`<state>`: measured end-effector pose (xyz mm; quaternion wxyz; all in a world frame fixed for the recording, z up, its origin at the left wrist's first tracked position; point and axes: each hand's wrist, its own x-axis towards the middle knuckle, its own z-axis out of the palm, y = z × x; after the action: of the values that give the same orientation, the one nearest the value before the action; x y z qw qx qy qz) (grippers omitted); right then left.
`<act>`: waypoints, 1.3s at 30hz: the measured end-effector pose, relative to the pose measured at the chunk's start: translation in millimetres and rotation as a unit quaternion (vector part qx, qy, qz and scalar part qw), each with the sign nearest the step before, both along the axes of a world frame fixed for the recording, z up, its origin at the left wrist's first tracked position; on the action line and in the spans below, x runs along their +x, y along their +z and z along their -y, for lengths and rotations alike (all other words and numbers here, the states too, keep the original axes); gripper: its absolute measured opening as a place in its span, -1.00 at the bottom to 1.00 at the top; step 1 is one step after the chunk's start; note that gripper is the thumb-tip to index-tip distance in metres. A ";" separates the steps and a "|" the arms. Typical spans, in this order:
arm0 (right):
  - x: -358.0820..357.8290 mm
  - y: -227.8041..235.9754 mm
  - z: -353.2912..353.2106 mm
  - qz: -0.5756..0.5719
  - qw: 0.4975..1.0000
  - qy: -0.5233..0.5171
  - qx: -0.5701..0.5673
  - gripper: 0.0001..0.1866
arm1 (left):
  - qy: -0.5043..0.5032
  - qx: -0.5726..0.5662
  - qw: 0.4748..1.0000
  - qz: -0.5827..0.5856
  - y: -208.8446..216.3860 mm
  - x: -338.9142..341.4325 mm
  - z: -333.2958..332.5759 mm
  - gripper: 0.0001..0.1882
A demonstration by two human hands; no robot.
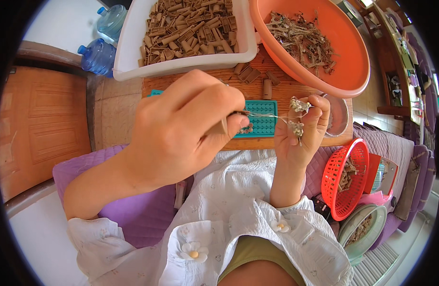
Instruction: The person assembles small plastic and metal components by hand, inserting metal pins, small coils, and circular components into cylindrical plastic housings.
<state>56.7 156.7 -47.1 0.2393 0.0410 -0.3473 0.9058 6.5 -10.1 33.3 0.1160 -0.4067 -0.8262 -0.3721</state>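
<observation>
My left hand (186, 121) is closed, pinching a small dark piece (239, 113) between thumb and forefinger; its exact kind is partly hidden by the fingers. Thin shiny strands (267, 115) stretch from it across to my right hand (303, 136). There, bent fingers grip a tangled whitish, silvery bunch (295, 127), with another tuft (299, 105) near the fingertips. Both hands are raised above a teal tray (262, 108) with rows of small round pits. Several small round pieces (245, 129) lie on this tray, partly behind my left hand.
A white tub (181, 67) of brown tube-like pieces and an orange basin (350, 62) of dry stringy material stand at the far side. Loose brown pieces (267, 89) lie on the wooden table (214, 78). A bowl (341, 114), red basket (331, 178) and greenish basin (379, 221) are at right.
</observation>
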 end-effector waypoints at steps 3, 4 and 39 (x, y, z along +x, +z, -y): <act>0.2 4.5 2.3 0.021 0.999 0.016 -0.025 -0.81 | -0.028 -0.009 0.999 -0.045 -4.8 1.0 0.4 -0.81; 0.5 6.1 4.4 0.049 0.997 0.018 -0.048 -0.81 | -0.041 -0.014 0.997 -0.070 -6.5 1.2 1.0 -0.79; -0.1 6.8 14.6 0.114 0.967 -0.124 0.189 -0.82 | -0.046 -0.031 0.998 -0.021 -2.4 1.0 1.2 -0.77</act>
<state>56.6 142.1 -40.2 0.2965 -0.0617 -0.5392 0.7858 7.6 -11.4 30.9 0.1031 -0.4558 -0.8151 -0.3424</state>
